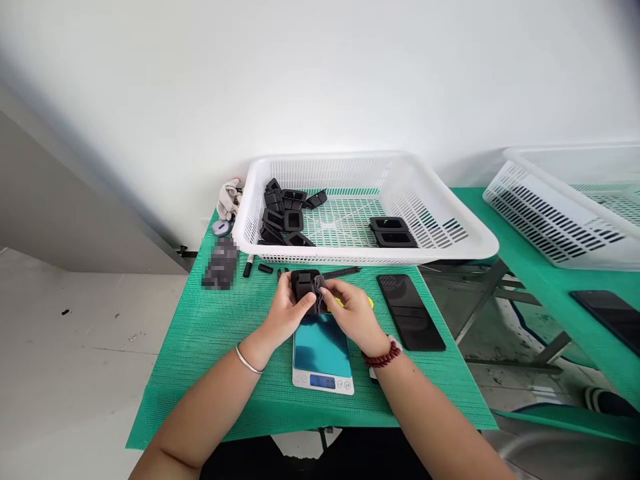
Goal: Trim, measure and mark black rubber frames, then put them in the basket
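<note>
Above the far end of a digital kitchen scale point(323, 360), my left hand point(291, 307) is closed round a black moulded part point(303, 283), its thumb across the near side. The fingers of my right hand point(353, 313) pinch the part's right side, where a rough, dark grey edge or piece shows; whether it belongs to the part is unclear. The scale has a shiny blue-green plate and its display reads about zero. Something yellow point(371, 303) is partly hidden behind my right hand. A thin black strip or tool point(343, 273) lies just beyond.
A white plastic basket point(440, 250) holds several black frame-shaped parts point(293, 220) at left and two point(393, 231) at right. A black phone point(411, 312) lies right of the scale. A marker point(248, 267), its cap point(265, 269) and a glove point(229, 199) are at left. Another basket point(550, 233) stands right.
</note>
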The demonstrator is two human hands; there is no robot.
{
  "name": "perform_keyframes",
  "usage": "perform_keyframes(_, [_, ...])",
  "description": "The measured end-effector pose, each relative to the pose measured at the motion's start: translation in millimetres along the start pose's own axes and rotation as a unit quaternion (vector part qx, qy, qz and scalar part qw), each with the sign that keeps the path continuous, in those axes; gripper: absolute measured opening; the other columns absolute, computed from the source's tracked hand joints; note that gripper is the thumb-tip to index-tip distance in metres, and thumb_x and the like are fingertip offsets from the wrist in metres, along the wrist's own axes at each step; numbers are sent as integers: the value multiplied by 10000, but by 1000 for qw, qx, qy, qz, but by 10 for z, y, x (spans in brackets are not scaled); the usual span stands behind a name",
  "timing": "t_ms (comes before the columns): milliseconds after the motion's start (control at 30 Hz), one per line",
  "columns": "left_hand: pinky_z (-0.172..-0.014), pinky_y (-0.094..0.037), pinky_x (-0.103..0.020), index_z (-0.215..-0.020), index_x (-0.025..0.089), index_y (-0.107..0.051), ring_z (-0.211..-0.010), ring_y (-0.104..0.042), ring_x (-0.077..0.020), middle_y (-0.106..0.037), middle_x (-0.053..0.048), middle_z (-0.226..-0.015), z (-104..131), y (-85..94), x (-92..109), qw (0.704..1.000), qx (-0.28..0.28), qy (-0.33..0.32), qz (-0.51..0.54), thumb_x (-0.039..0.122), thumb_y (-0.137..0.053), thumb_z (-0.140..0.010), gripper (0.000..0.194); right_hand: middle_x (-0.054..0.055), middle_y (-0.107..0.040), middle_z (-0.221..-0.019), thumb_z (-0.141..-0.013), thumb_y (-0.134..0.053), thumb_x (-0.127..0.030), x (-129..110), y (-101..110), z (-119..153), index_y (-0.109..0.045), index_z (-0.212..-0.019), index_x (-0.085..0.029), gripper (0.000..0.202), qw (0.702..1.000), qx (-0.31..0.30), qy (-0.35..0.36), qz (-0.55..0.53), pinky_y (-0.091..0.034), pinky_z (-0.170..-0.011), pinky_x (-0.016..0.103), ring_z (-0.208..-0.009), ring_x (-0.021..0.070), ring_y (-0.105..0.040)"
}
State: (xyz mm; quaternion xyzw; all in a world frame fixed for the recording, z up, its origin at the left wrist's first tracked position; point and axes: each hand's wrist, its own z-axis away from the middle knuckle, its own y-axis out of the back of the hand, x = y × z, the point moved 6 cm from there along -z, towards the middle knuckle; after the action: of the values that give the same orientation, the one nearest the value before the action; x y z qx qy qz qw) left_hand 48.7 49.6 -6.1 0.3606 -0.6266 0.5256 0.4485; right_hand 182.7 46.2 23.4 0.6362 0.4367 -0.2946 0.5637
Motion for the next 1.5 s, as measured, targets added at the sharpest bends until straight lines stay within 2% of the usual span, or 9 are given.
perform_keyframes(133, [-832,-476,-343,-1016,197,-496,-976,-584,-215,-602,-66,-1013,12,42,-18,1000,29,6,-3,408,-710,-734,411,39,-658,-753,-883,-449,-372,-16,-54,-4,-582,-798,-213,224,998,-62,8,3,-483,-607,294,-677,176,-612])
perform_keyframes(233, [-830,-475,-337,-1012,202,-495,-965,-584,-207,-602,-60,-1008,14,58,-7,999,40,-1,-5,413,-707,-737,406,37,-644,-721,-893,-427,-353,-30,-84,-1,-570,-761,-211,242,997,-74,20,27,-465,-607,296,-651,173,-595])
perform_keyframes(667, [-795,-475,-321,-1053,201,-512,-979,-573,-221,-594,-68,-1029,81,-128,-59,999,-8,25,-18,390,-681,-767,382,59,-673,-809,-906,-406,-311,-54,46,-37,-615,-862,-206,238,996,33,42,70,-457,-657,302,-717,190,-607])
perform_keyframes(933, [-809,-477,-313,-1004,192,-514,-937,-585,-200,-603,-55,-984,32,86,51,994,103,-13,-38,438,-681,-755,387,48,-647,-771,-911,-400,-267,-71,-129,-29,-581,-796,-201,224,996,-47,61,54,-442,-634,287,-687,172,-583])
perform_keyframes(1000, [-818,-476,-319,-1020,196,-504,-950,-585,-203,-603,-55,-1001,15,73,33,994,91,-17,-54,447,-674,-759,400,41,-633,-726,-912,-408,-266,-58,-122,-21,-572,-763,-200,231,995,-43,65,56,-434,-618,284,-651,164,-567])
perform_keyframes(1167, [-856,-477,-349,-1069,196,-472,-1021,-574,-217,-593,-69,-1060,52,-130,-92,998,-10,1,-67,455,-643,-787,419,52,-650,-781,-909,-426,-254,-63,60,-55,-589,-819,-194,196,994,54,79,59,-438,-637,287,-703,174,-592])
perform_keyframes(1233, [-841,-485,-345,-1073,196,-477,-1011,-579,-218,-594,-70,-1059,69,-154,-103,998,-22,8,-61,460,-644,-785,425,51,-651,-794,-914,-424,-256,-79,84,-66,-593,-841,-197,193,993,64,79,60,-439,-640,287,-712,174,-593])
perform_keyframes(1367, [-790,-501,-324,-1030,191,-495,-932,-600,-202,-607,-61,-1003,22,-4,0,996,39,-14,-73,479,-660,-762,427,45,-639,-806,-914,-432,-240,-104,-10,-38,-582,-865,-199,163,994,27,90,55,-437,-654,285,-729,170,-585])
perform_keyframes(1500, [-768,-506,-317,-1006,192,-496,-883,-601,-186,-610,-48,-947,-52,145,91,990,104,-43,-84,509,-631,-775,415,19,-595,-687,-905,-449,-229,-67,-131,4,-541,-742,-196,190,995,-29,80,50,-403,-591,269,-634,150,-544])
